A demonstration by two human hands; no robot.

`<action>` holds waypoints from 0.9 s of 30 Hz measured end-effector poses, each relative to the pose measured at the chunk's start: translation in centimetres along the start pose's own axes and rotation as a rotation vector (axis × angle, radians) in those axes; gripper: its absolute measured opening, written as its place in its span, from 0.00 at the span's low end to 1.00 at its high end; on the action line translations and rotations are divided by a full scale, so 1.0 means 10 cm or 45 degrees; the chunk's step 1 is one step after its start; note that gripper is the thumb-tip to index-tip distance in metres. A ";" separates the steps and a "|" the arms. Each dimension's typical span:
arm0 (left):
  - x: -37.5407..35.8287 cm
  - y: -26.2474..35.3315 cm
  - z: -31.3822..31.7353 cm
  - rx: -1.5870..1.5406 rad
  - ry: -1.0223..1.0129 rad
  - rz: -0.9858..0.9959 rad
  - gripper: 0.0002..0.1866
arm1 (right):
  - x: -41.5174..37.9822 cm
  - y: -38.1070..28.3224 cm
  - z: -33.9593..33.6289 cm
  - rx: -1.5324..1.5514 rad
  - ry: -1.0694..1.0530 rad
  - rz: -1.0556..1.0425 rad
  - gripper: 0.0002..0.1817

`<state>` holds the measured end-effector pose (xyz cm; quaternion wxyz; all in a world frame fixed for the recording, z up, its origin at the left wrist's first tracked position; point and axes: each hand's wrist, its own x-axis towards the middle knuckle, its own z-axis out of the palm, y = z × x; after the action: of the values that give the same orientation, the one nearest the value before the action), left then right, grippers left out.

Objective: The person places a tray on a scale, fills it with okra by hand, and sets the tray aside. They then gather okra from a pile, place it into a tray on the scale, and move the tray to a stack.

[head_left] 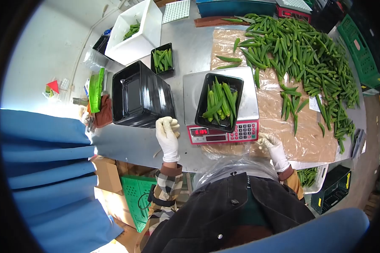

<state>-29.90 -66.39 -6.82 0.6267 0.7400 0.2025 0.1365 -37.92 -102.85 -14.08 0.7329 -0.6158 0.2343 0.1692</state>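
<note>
A black tray of okra [218,102] rests at a slight tilt on the steel plate of a red digital scale [223,133], whose display reads 0.185. My left hand [168,137], in a white glove, is by the near right corner of a stack of black trays [142,99]. Its fingers are curled in, and I see nothing in them. To the right of the scale's front edge, my gloved right hand [273,148] hovers near the plastic-covered cardboard [299,145], fingers loosely apart and holding nothing visible.
Loose okra [299,55] lies heaped over the table's right side. Behind the stack stand a smaller filled black tray [162,59] and a white foam box [135,31] with okra inside. Green crates [359,50] stand at the right; a blue curtain [50,168] hangs at the left.
</note>
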 end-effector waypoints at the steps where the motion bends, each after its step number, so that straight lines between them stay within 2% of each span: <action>1: 0.02 0.04 0.03 0.005 0.004 -0.022 0.12 | 0.02 0.01 -0.01 0.007 0.000 0.014 0.17; 5: 0.07 0.01 0.06 0.034 -0.017 -0.068 0.10 | 0.06 -0.01 0.00 -0.024 0.003 0.038 0.17; 11: 0.13 -0.23 0.10 0.104 -0.267 -0.004 0.14 | 0.13 -0.03 0.03 -0.068 -0.036 0.083 0.18; 14: 0.13 -0.25 0.21 0.126 -0.400 -0.112 0.14 | 0.17 -0.03 0.04 -0.095 -0.041 0.069 0.18; 18: 0.12 -0.18 0.40 0.290 -0.701 -0.255 0.14 | 0.21 -0.01 0.02 -0.121 -0.035 0.075 0.17; 20: 0.13 -0.22 0.52 0.104 -0.848 -0.414 0.13 | 0.23 -0.03 0.02 -0.119 -0.025 0.084 0.17; 22: 0.23 -0.17 0.61 0.142 -0.821 -0.499 0.12 | 0.24 -0.01 0.01 -0.093 -0.020 0.081 0.17; 27: 1.01 -0.10 1.01 0.092 -0.808 -0.358 0.14 | 0.29 -0.01 -0.06 -0.104 0.063 0.086 0.14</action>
<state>-16.51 -70.27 -10.12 0.6445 0.7321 0.1022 -0.1954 -35.54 -103.59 -15.68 0.6951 -0.6410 0.2660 0.1879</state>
